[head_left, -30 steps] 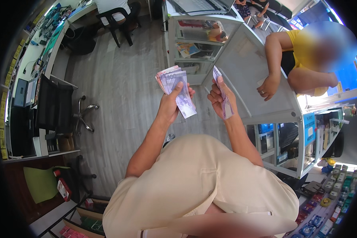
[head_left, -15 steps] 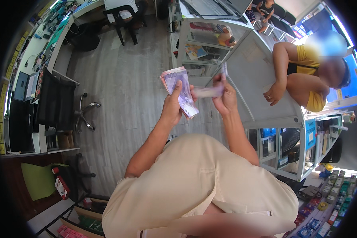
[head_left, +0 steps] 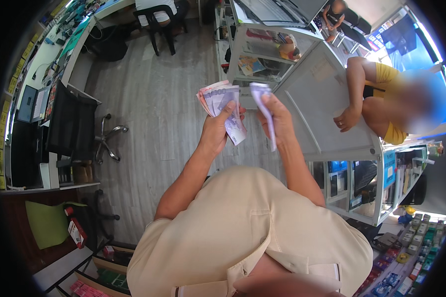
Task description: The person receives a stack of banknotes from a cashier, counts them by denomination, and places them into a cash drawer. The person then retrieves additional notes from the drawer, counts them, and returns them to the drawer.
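A fanned stack of banknotes (head_left: 222, 100) is gripped in my left hand (head_left: 216, 132), thumb pressed on top. Violet notes lie uppermost and reddish-orange ones stick out behind at the upper left. Close beside it, my right hand (head_left: 279, 118) pinches a thinner bundle of violet banknotes (head_left: 262, 101) between thumb and fingers, with the notes bent lengthwise and seen nearly edge-on. A small gap separates the two bundles. Both hands are held in front of my chest, above the grey wood-pattern floor (head_left: 153, 109).
Right of my hands stands a white-framed glass display counter (head_left: 314, 94), where a person in yellow (head_left: 386, 74) leans an arm. A laptop (head_left: 270, 12) sits at its far end. Leftward are a black office chair (head_left: 67, 123) and a cluttered workbench (head_left: 44, 64). Another person sits on a black chair (head_left: 158, 27).
My right hand has moved slightly left, and its blurred, swinging note now lies with the others in that hand. The left stack is more fanned. The person in yellow has shifted.
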`<state>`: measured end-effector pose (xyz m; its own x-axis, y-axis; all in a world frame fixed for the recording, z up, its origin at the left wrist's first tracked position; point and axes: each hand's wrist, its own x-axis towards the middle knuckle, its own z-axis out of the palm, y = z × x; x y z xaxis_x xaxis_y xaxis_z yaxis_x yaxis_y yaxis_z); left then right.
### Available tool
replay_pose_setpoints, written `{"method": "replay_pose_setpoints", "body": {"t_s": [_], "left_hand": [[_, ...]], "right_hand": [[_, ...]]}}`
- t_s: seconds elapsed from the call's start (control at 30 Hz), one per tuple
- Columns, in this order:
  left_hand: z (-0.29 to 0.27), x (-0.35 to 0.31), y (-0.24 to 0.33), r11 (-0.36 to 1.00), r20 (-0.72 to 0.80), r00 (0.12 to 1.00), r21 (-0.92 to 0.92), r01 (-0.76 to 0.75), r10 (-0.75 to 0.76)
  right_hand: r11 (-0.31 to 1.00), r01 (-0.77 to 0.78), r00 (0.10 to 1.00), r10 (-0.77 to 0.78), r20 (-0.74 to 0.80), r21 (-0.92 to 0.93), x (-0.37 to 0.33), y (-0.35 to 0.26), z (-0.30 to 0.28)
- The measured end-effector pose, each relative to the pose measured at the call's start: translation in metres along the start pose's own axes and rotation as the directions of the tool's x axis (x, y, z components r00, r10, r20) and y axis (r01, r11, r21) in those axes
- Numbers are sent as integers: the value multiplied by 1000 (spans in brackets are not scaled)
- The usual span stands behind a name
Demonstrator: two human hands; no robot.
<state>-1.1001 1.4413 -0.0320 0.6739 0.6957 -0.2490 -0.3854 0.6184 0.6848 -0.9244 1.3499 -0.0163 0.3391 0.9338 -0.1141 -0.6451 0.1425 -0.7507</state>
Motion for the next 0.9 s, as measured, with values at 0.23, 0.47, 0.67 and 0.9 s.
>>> {"method": "replay_pose_setpoints", "body": {"t_s": [0.23,0.47,0.67,0.9], "left_hand": [[17,-3,-10,994,-52,993,-4,106,-106],[42,1,-36,999,16,999,16,-30,30],[64,-1,-56,994,-36,993,-12,113,-113],[98,-2,-87,993,-53,993,49,-106,108]], "right_hand": [[983,105,955,-59,-289,148,1,-5,3],[940,-28,999,15,-41,-339,-24,-12,-13],[979,73,956,-14,-293,191,-27,-39,-54],[952,-36,999,28,-31,-303,-41,-43,-70]]}}
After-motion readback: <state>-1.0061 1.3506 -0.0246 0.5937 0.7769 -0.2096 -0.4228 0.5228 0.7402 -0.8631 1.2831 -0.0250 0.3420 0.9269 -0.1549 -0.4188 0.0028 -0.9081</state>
